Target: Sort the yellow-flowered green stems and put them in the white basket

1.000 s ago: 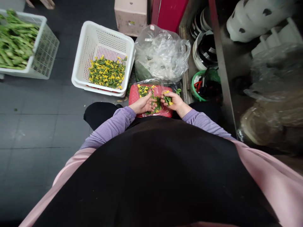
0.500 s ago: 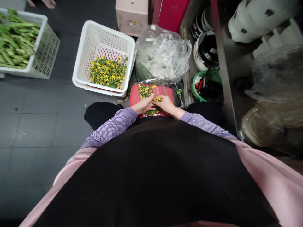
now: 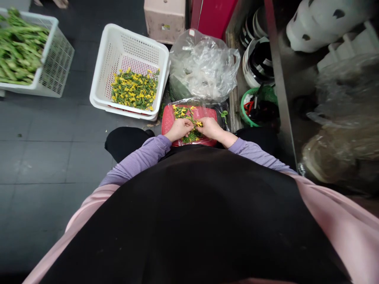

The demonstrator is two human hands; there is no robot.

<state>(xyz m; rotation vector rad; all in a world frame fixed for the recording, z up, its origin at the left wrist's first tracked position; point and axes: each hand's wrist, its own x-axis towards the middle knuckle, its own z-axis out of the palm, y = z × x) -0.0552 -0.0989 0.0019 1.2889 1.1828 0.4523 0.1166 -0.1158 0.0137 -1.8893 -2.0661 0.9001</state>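
Observation:
Small green stems with yellow flowers [image 3: 192,136] lie on clear plastic over a red tray [image 3: 168,118] close to my lap. My right hand [image 3: 209,128] is closed round a few of the yellow-flowered stems, their blossoms showing at its fingertips. Opposite it, my left hand [image 3: 180,129] is pinched over the pile, a small gap from the right; whatever its fingertips hold is too small to make out. Beyond the tray, to the left, a white perforated basket [image 3: 100,67] contains many more of these flowering stems.
A second white basket [image 3: 56,59] at far left holds thick green stalks [image 3: 22,51]. A clear plastic bag [image 3: 204,67] sits behind the tray. On the right are a green basket [image 3: 244,112] with tools and a metal shelf edge [image 3: 282,90]. A pinkish stool [image 3: 164,21] stands behind.
My hands, close together before, have moved slightly apart. The left fingers have curled from spread into a pinch, and the right hand still keeps the yellow-flowered stems.

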